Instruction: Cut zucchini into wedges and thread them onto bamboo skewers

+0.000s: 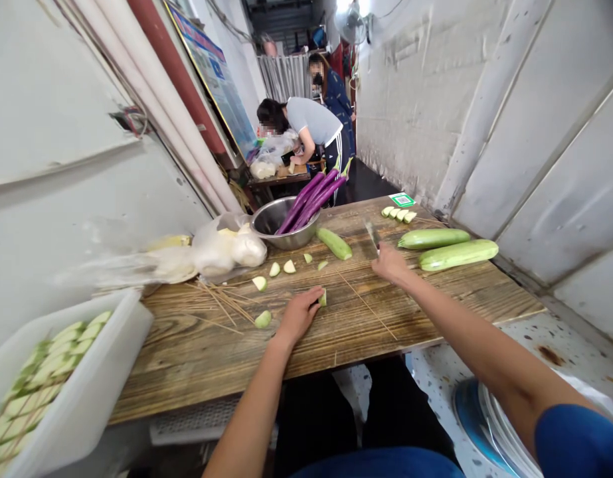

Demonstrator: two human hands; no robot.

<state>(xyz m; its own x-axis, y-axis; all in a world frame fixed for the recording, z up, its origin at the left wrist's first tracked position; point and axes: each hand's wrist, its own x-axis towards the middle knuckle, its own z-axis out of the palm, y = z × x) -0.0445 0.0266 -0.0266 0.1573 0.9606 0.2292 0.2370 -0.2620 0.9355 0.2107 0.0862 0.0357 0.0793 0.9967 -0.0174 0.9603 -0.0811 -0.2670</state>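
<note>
My right hand (390, 263) is closed around the handle of a knife (370, 234), its blade blurred and pointing away from me above the wooden table. My left hand (300, 315) rests low on the table, its fingers closed on a short zucchini piece (323, 298) with a pale cut face. Beyond the hands lies a cut-off length of zucchini (335, 243). Several small zucchini chunks (289, 266) are scattered to the left of it. A single thin skewer (366, 304) lies between my hands. Two zucchinis, one in front (458, 255) and one behind (434, 238), lie right of the knife.
A steel bowl (286, 242) holds purple eggplants (311, 199). Left of it are plastic bags (231, 247) and loose skewers (226, 300). A white bin (94, 378) holds skewered zucchini slices (52, 362). More slices (398, 214) lie at the back right. Two people are beyond the table.
</note>
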